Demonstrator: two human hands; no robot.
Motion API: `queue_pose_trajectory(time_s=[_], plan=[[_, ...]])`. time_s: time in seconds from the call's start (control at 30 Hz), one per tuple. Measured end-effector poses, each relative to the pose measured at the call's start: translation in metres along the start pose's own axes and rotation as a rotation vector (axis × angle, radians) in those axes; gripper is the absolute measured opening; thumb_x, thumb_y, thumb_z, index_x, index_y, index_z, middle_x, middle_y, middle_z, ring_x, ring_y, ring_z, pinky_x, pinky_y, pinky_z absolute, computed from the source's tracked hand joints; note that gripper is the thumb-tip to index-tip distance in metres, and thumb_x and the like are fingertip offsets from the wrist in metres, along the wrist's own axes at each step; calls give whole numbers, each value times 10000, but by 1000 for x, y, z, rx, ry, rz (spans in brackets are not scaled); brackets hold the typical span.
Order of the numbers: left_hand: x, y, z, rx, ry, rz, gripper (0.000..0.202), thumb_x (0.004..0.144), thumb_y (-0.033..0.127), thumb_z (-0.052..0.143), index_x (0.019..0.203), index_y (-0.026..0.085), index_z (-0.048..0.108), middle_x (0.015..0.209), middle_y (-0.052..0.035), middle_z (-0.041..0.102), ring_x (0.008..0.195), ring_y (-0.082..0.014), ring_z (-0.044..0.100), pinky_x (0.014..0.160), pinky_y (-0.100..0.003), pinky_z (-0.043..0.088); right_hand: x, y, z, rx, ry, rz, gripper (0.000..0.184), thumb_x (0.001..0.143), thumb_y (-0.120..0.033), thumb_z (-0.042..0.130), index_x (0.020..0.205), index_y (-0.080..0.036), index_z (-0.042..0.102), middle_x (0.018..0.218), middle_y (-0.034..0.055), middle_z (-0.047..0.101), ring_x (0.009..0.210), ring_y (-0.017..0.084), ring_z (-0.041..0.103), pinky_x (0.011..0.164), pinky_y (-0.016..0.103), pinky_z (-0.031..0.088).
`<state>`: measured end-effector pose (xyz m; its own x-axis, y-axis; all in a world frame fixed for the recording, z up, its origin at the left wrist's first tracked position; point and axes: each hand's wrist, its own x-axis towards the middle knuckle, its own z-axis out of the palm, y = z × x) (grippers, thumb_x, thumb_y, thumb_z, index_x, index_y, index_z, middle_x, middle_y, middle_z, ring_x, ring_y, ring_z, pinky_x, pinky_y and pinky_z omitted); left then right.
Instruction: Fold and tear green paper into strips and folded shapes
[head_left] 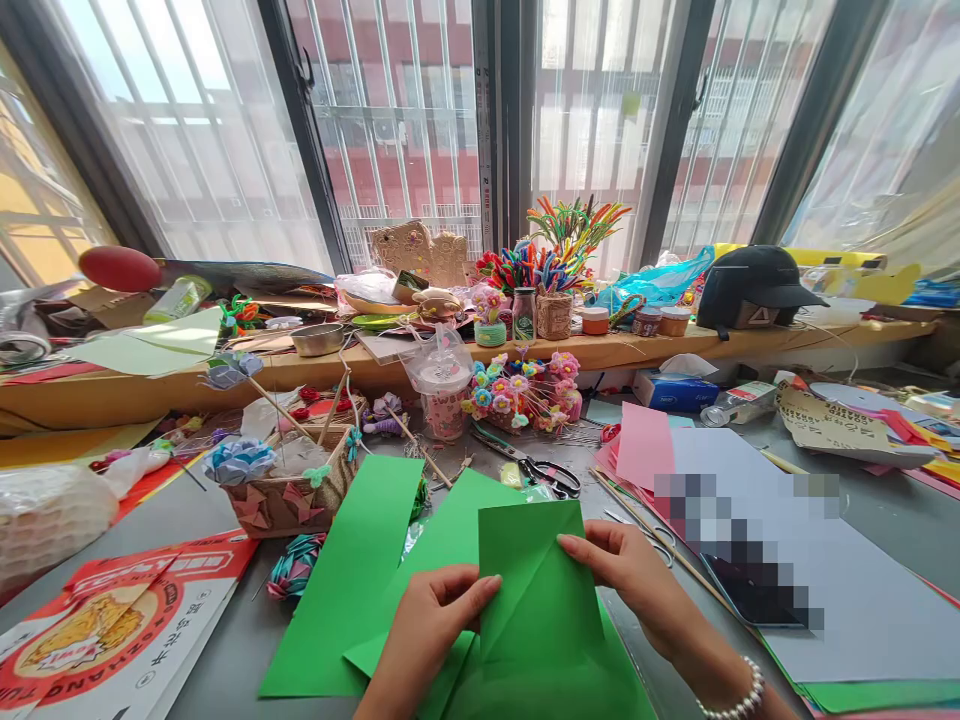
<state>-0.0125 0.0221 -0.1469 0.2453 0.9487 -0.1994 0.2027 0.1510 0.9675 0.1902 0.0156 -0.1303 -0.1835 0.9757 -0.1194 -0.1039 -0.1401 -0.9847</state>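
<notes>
Between my two hands a green sheet of paper (536, 570) with a diagonal crease is held up over the desk. My left hand (442, 610) pinches its left edge, thumb on the front. On the opposite side my right hand (619, 560) grips the right edge between thumb and fingers, and a beaded bracelet circles that wrist. Beneath and to the left lie more green paper pieces, among them a long strip (341, 580). Black-handled scissors (536, 465) rest just beyond the held sheet.
A cardboard box (289, 500) with paper flowers stands at left, near a red-and-white paper bag (142, 630). At right, a phone (757, 590) lies on pale paper sheets (870, 570). Behind are a lidded cup (444, 395), crocheted flowers (517, 390) and a crowded wooden ledge (375, 362).
</notes>
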Motion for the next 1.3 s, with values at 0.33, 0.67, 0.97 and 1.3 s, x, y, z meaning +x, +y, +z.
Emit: queue_pose_trajectory(time_s=[0.33,0.67,0.97,1.3], plan=[[-1,11,-8,42,43,-28,330,532,464,627,485,154,524,441,66,410,467,-93,394,476,-199,368,4,1,-7,-54,109,-20,223,648,-367,649,628,-147,617,549,-22,522,525,97,466,525,216,399],[-3,20,-16,145,-39,-31,316,555,441,611,461,156,511,425,70,400,459,-99,412,479,-203,340,2,-2,-9,-29,105,-28,226,634,-361,660,655,-142,610,598,-12,543,557,100,497,558,219,421],[-3,16,-20,99,-138,-94,323,533,440,647,458,161,503,408,70,426,439,-106,459,476,-223,407,3,-5,-13,-96,121,-75,224,668,-361,627,617,-147,586,539,-21,528,523,100,493,532,218,401],[-9,36,0,438,-105,251,229,679,335,585,836,179,639,780,-19,676,716,-163,586,661,-221,429,-6,-8,2,-386,-86,-135,198,682,-324,606,614,-140,582,544,-11,522,522,113,473,492,214,365]])
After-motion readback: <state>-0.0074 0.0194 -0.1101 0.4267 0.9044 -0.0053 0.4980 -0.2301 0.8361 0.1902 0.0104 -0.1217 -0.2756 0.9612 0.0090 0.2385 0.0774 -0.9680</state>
